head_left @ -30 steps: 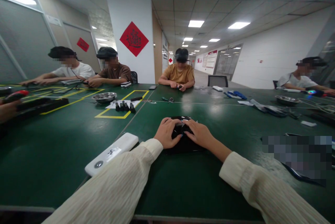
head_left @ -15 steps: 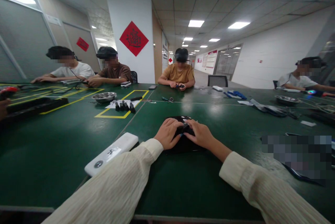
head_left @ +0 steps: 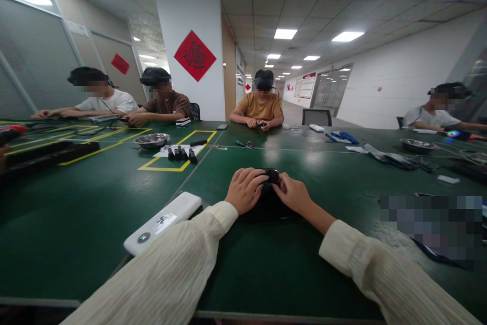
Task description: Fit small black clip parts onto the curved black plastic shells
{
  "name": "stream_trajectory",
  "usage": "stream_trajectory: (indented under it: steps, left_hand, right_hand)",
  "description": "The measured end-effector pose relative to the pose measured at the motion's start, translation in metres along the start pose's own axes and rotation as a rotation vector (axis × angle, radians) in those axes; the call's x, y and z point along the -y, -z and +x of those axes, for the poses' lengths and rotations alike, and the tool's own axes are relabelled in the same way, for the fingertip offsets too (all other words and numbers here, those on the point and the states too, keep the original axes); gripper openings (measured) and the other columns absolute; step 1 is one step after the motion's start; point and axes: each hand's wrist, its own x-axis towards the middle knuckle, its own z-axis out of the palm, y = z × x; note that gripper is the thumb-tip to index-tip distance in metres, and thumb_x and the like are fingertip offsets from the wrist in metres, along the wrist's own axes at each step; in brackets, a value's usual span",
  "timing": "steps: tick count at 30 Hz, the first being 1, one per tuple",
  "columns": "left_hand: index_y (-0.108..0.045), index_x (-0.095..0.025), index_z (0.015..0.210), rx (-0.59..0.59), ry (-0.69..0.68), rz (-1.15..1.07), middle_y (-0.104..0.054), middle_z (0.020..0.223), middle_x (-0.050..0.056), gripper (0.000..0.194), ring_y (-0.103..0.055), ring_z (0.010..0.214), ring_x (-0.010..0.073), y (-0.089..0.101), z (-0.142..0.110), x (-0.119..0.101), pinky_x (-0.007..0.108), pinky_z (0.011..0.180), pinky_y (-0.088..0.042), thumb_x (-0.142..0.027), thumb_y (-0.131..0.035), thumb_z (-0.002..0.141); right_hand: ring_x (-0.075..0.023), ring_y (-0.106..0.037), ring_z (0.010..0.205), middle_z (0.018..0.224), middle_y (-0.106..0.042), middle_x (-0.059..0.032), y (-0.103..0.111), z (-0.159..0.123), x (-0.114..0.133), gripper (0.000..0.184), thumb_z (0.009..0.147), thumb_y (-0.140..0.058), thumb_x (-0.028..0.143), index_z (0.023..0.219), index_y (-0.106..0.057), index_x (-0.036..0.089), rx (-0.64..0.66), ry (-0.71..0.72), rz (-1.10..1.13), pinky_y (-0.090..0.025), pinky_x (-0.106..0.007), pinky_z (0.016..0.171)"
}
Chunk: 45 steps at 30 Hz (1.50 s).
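A dark, glossy black object [head_left: 272, 176] sits between my two hands on the green table [head_left: 266, 269]; its exact kind cannot be made out. From the left, my left hand [head_left: 245, 189] lays its fingers together over the object's side, back of the hand up. My right hand [head_left: 293, 193] pinches the object's right edge between thumb and bent fingers. Under and in front of them lies a flat shiny black piece [head_left: 268, 209], partly covered by the hands; whether it joins the held object is unclear.
A white power bank [head_left: 163, 223] lies beside my left forearm. Farther off are several small black parts [head_left: 182, 154] on white paper, a metal bowl [head_left: 152, 141] and pliers [head_left: 243, 144]. A pouch [head_left: 429, 228] lies at right. Several people sit around the table.
My left fingers have slid forward over the black object, and my right hand has turned to pinch its edge. The object's top now shows higher between my hands.
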Motion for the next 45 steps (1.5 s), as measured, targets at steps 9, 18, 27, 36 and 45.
stream_trajectory:
  steps: [9, 18, 27, 36, 45]
  left_hand:
    - [-0.058, -0.019, 0.096, 0.081, 0.175, -0.028, -0.065, 0.101, 0.007, 0.018, -0.051, 0.107, 0.0229, -0.001, 0.003, -0.001, 0.039, 0.095, -0.038, -0.017, -0.050, 0.081]
    - [-0.059, -0.021, 0.088, 0.196, 0.163, -0.051, -0.063, 0.097, 0.005, 0.013, -0.049, 0.106, 0.0230, -0.002, 0.003, -0.001, 0.040, 0.096, -0.037, -0.017, -0.051, 0.079]
    - [-0.059, -0.021, 0.085, 0.261, 0.155, -0.057, -0.063, 0.093, 0.005, 0.011, -0.051, 0.102, 0.0226, -0.001, 0.004, -0.001, 0.039, 0.090, -0.040, -0.017, -0.053, 0.077]
    - [-0.058, -0.021, 0.084, 0.294, 0.140, -0.068, -0.063, 0.091, 0.004, 0.010, -0.052, 0.097, 0.0219, -0.002, 0.004, 0.001, 0.039, 0.088, -0.041, -0.017, -0.053, 0.077]
    - [-0.056, -0.019, 0.099, 0.250, 0.151, -0.079, -0.062, 0.101, 0.006, 0.022, -0.054, 0.099, 0.0215, 0.000, 0.003, -0.001, 0.038, 0.088, -0.041, -0.015, -0.050, 0.078]
  right_hand:
    - [-0.0166, -0.055, 0.050, 0.056, -0.055, 0.0019, -0.007, 0.011, 0.001, 0.025, 0.083, -0.049, 0.046, 0.080, -0.043, 0.022, -0.128, -0.330, 0.341, -0.036, -0.025, 0.051]
    - [-0.0205, -0.064, 0.063, 0.069, -0.064, -0.0030, -0.010, 0.015, 0.010, 0.018, 0.086, -0.048, 0.039, 0.089, -0.046, 0.021, -0.078, -0.427, 0.251, -0.038, -0.026, 0.056]
    - [-0.0212, -0.066, 0.073, 0.078, -0.068, -0.0034, -0.002, 0.015, 0.020, 0.022, 0.093, -0.047, 0.042, 0.096, -0.050, 0.021, 0.064, -0.449, -0.005, -0.034, -0.025, 0.055]
    - [-0.0221, -0.067, 0.077, 0.081, -0.069, -0.0056, 0.001, 0.013, 0.025, 0.028, 0.096, -0.042, 0.045, 0.093, -0.054, 0.020, 0.144, -0.447, -0.113, -0.038, -0.027, 0.059]
    - [-0.0252, -0.068, 0.077, 0.080, -0.070, -0.0078, 0.006, 0.011, 0.031, 0.032, 0.094, -0.043, 0.047, 0.093, -0.058, 0.019, 0.157, -0.442, -0.207, -0.041, -0.029, 0.061]
